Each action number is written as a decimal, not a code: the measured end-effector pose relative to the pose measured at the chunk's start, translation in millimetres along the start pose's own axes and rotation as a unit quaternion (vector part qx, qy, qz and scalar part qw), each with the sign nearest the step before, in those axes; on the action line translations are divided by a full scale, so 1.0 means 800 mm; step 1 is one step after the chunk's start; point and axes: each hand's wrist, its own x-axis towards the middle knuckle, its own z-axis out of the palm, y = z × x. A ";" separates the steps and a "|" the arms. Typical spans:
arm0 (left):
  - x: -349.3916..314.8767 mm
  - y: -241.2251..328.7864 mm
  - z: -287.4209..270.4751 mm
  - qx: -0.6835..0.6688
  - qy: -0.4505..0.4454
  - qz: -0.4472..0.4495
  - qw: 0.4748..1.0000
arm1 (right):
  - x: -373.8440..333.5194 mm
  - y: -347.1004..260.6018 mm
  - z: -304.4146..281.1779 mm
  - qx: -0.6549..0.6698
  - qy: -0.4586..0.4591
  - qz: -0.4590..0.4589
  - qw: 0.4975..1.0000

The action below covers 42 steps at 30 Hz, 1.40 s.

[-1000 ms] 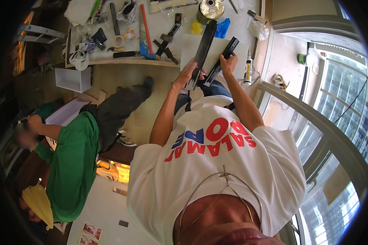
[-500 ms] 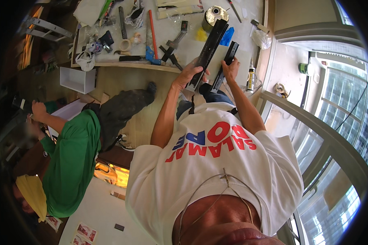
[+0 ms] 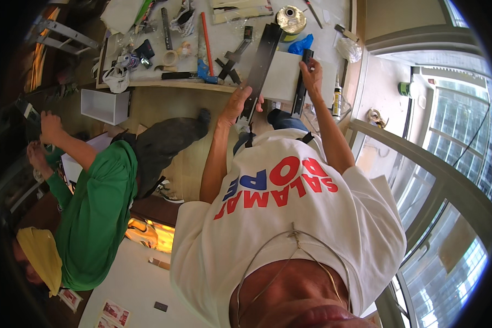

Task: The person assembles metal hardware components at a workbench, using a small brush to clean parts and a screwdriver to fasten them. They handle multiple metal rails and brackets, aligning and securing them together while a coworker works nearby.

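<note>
My left hand (image 3: 236, 104) is wrapped round the lower part of a long black drawer slide (image 3: 264, 63), which tilts up and to the right over the table's near edge. A narrower black drawer slide (image 3: 300, 92) is gripped near its upper end by my right hand (image 3: 312, 80). The two slides are apart, side by side in front of me. Beyond them, a blue plastic bag (image 3: 301, 45) and a round metal can (image 3: 291, 21) sit on the table. A pale flat board (image 3: 281, 76) shows between the slides.
The worktable (image 3: 147, 85) carries a red rod (image 3: 206, 44), tape (image 3: 170, 58), a black clamp-like tool (image 3: 232, 61) and a blue-handled tool (image 3: 205, 71). A white box (image 3: 105, 106) stands at left, near a co-worker in green (image 3: 95, 218). Window frames (image 3: 421, 164) run along the right.
The two slides have moved farther apart. My left hand has shifted left and nearer with the wide slide; the narrow slide stands more upright. The co-worker's hands have moved slightly.
</note>
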 end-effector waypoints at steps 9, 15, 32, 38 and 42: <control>-0.032 0.013 -0.001 0.034 0.000 -0.016 0.999 | 0.035 -0.237 -0.036 0.154 -0.262 -0.131 0.943; -0.050 0.006 -0.013 0.056 -0.031 -0.023 0.998 | 0.079 -0.204 -0.031 0.318 -0.263 -0.119 0.903; -0.096 0.036 0.005 0.061 -0.043 -0.040 0.996 | 0.120 -0.256 -0.070 0.271 -0.181 -0.018 0.945; -0.101 0.027 -0.002 0.097 -0.057 -0.021 0.993 | 0.167 -0.213 -0.082 0.290 -0.226 0.009 0.930; -0.101 0.027 -0.005 0.130 -0.067 -0.024 0.989 | 0.190 -0.210 -0.091 0.324 -0.189 0.022 0.927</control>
